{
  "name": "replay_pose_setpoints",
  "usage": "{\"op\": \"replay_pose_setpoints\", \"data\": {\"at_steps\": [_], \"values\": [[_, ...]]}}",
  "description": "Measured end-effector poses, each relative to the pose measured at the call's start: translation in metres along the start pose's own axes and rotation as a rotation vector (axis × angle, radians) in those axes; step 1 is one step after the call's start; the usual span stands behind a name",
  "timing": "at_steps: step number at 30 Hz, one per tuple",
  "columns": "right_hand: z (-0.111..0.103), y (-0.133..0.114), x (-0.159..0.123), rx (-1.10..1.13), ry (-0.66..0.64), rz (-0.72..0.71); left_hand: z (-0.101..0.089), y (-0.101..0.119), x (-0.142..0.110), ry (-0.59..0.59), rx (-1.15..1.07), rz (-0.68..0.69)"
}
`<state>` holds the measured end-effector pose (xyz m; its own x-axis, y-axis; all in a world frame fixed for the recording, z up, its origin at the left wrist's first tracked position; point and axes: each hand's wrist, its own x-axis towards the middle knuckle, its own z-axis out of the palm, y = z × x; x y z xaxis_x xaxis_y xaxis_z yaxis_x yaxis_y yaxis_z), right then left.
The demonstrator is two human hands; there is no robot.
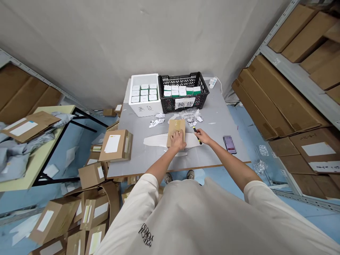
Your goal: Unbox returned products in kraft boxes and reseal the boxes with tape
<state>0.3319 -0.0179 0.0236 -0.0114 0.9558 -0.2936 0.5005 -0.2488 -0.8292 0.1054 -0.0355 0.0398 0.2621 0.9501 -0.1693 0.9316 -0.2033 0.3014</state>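
A small brown cardboard box [176, 126] lies on the grey table, with clear tape along its top end. My left hand [177, 140] grips its near part, fingers spread over the top and thumb at the right edge. Just right of the box, my right hand [203, 136] is closed around a black and yellow utility knife [197, 135]. The knife is apart from the box; whether its blade is out is too small to tell. Beneath the box is a flat white sheet [155, 140] that sticks out on both sides.
Behind stand a white foam box [147, 109] and a black plastic crate [166, 106], both holding small white-and-green boxes. Crumpled paper [156, 122] and clear plastic wrap [188, 113] lie nearby. A taped carton [116, 145] sits left, a phone [229, 144] right. Shelves of cartons [287, 95] flank the table.
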Motion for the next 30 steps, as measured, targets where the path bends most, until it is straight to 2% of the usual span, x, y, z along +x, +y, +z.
{"op": "replay_pose_setpoints", "data": {"at_steps": [5, 8, 11, 14, 18, 21, 24, 30], "values": [[0.007, -0.001, 0.005, -0.017, 0.067, -0.051, -0.016, -0.039, -0.014, -0.134, 0.089, 0.307], [0.018, -0.005, 0.006, 0.047, 0.004, -0.040, -0.026, -0.062, -0.022, -0.166, 0.124, 0.417], [0.029, -0.010, 0.001, 0.167, -0.085, 0.016, -0.030, -0.069, -0.027, -0.119, 0.110, 0.396], [0.038, -0.013, -0.008, 0.301, -0.150, 0.064, -0.026, -0.064, -0.029, -0.047, 0.077, 0.350], [0.040, -0.011, -0.016, 0.369, -0.214, 0.090, -0.020, -0.054, -0.024, -0.055, 0.081, 0.338], [0.032, -0.005, -0.017, 0.284, -0.209, 0.073, -0.019, -0.052, -0.018, -0.081, 0.093, 0.329], [0.016, 0.003, -0.018, 0.096, -0.205, 0.042, -0.019, -0.051, -0.013, -0.100, 0.115, 0.342], [-0.021, 0.016, -0.021, -0.038, -0.334, -0.052, -0.014, -0.047, -0.014, -0.089, 0.162, 0.327]]}}
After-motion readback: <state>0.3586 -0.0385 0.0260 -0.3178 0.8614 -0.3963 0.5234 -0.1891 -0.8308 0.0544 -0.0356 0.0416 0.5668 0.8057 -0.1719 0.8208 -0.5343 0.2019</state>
